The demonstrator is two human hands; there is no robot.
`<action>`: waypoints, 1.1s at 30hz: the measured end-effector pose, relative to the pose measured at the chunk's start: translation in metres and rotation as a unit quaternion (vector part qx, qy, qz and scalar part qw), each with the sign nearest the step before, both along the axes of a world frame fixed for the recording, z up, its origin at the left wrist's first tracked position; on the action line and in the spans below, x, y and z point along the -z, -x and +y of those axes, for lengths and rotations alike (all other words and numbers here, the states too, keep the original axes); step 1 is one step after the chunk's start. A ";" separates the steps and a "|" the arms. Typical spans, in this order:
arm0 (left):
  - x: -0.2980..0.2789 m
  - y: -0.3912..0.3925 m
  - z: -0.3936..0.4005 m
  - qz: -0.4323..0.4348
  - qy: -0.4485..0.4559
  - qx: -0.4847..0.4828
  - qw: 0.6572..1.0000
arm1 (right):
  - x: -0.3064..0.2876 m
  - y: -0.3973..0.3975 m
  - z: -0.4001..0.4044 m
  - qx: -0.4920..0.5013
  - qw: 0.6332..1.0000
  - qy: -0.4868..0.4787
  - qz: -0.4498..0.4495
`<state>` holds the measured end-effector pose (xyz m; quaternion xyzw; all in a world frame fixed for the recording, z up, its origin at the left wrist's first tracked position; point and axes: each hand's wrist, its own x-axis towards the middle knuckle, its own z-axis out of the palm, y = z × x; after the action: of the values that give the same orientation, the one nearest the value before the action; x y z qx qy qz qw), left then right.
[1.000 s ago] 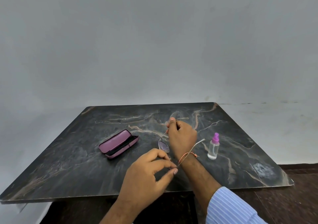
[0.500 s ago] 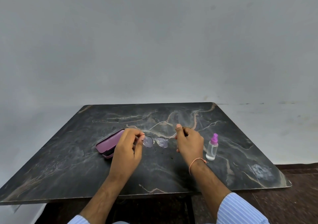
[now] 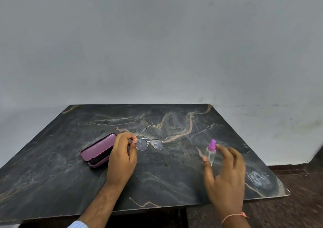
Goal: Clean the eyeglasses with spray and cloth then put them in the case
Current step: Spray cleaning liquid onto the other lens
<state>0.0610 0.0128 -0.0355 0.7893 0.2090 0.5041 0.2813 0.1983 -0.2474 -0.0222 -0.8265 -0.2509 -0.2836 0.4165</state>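
A dark marble tabletop with rounded corners fills the lower half of the view. Thin tan and white veins run across the tabletop, thickest toward its far middle. A pale, chalky smudge sits on the tabletop near its front right corner. Behind the tabletop rises a plain grey wall, with faint dark marks to the right of the tabletop's far edge. Below the tabletop's right side, dark reddish-brown floor shows.

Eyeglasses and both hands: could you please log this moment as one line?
left hand: pinches eyeglasses | right hand: open, nearing spray bottle | case: open
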 end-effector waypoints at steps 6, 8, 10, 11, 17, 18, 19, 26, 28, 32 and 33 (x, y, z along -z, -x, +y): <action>0.002 0.001 0.003 -0.019 0.013 -0.012 1.000 | 0.007 -0.016 0.010 -0.025 0.996 0.059 0.055; 0.003 0.001 0.005 -0.025 0.016 -0.018 0.999 | 0.009 -0.018 0.012 -0.027 0.996 0.061 0.065; 0.004 0.000 0.006 -0.030 0.020 -0.023 0.999 | 0.009 -0.019 0.013 -0.031 0.995 0.061 0.078; 0.004 0.000 0.007 -0.033 0.022 -0.024 0.999 | 0.009 -0.019 0.015 -0.039 0.994 0.063 0.083; 0.004 0.001 0.006 -0.050 0.014 -0.015 0.999 | 0.006 -0.022 0.021 -0.051 0.990 0.057 0.116; 0.004 0.001 0.006 -0.054 0.012 -0.013 0.998 | 0.006 -0.021 0.024 -0.055 0.989 0.050 0.125; 0.004 0.001 0.006 -0.059 0.011 -0.010 0.998 | 0.005 -0.018 0.027 -0.066 0.988 0.040 0.132; 0.005 0.000 0.005 -0.069 0.024 0.025 0.997 | 0.000 0.033 0.054 -0.298 0.939 -0.030 0.170; 0.005 0.000 0.004 -0.069 0.030 0.034 0.997 | 0.000 0.035 0.072 -0.344 0.910 -0.087 0.214; 0.005 0.000 0.006 -0.073 0.033 0.030 0.996 | -0.006 0.031 0.098 -0.457 0.732 -0.257 0.436; 0.006 0.000 0.007 -0.075 0.034 0.027 0.996 | -0.007 0.029 0.099 -0.479 0.675 -0.280 0.487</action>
<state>0.0606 0.0196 -0.0412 0.7448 0.1828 0.5466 0.3361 0.1697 -0.1487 -0.0149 -0.4596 -0.2830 0.3399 0.7702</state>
